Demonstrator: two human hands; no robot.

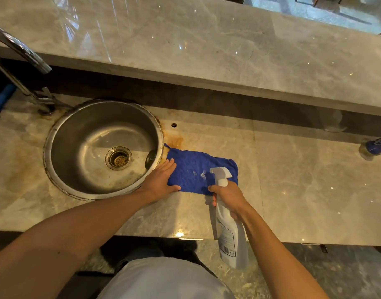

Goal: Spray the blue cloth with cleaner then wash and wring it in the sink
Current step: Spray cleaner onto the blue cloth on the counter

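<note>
A blue cloth [196, 169] lies spread flat on the marble counter just right of the round steel sink [62, 134]. My left hand [161, 180] presses flat on the cloth's left edge, fingers apart. My right hand [228, 197] grips the neck of a white spray bottle [230, 234], whose nozzle points down at the cloth's right part. A few white foam spots [199, 174] sit on the cloth near the nozzle. The sink is dry-looking, with a drain at its centre.
A chrome faucet [21, 52] arches over the sink's far left side. A raised marble ledge [228, 50] runs along the back. A blue-labelled container [375, 146] lies at the right edge. A small hole [174, 125] marks the counter behind the cloth.
</note>
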